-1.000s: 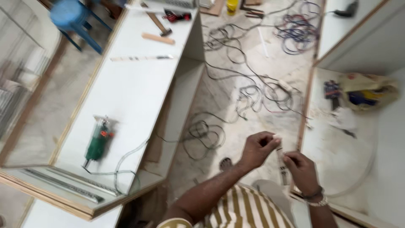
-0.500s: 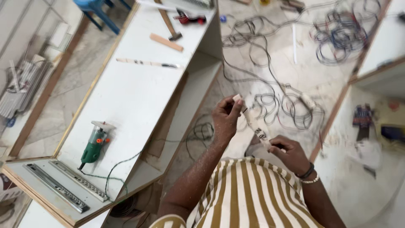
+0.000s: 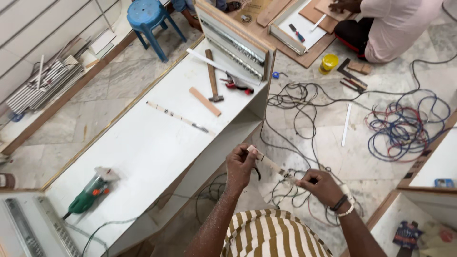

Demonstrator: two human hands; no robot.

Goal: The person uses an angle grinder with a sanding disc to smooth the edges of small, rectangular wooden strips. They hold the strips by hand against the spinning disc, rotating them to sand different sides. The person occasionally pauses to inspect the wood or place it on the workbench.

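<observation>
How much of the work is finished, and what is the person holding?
Already standing: the long white cabinet, with a hammer and green power tool lying on top. In hand: a thin pale strip, its ends pinched by the left hand and right hand. Left: a second strip lies unused on the cabinet; cables sprawl loose.
</observation>
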